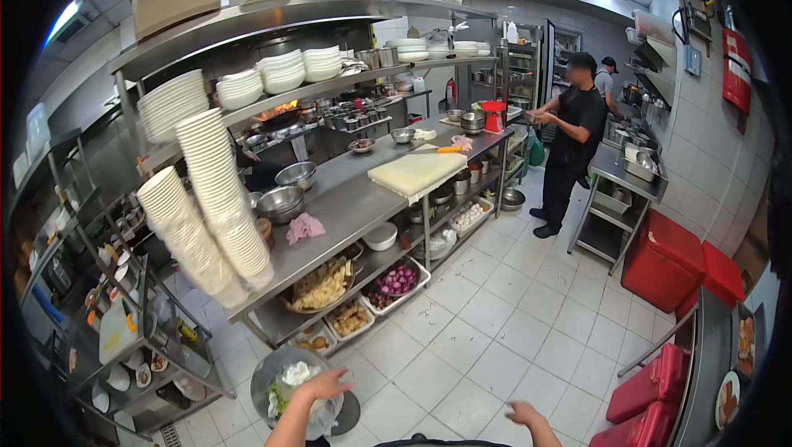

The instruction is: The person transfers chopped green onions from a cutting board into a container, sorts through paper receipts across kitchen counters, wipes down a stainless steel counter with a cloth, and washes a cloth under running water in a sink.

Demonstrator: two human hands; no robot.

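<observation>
Head view showed the left hand (323, 385) open with fingers extended at the edge of a lined bin (263, 374); whether they touched was unclear. The bin stood on the floor tiles (441, 356) near the steel counter (330, 232), with white and green scraps inside. The right hand (524, 415) hung apart, fingers bent; its grip could not be told. Under the counter sat purple onions (396, 279), and 1 pink cloth (305, 228) lay on top near a metal bowl (280, 201).
</observation>
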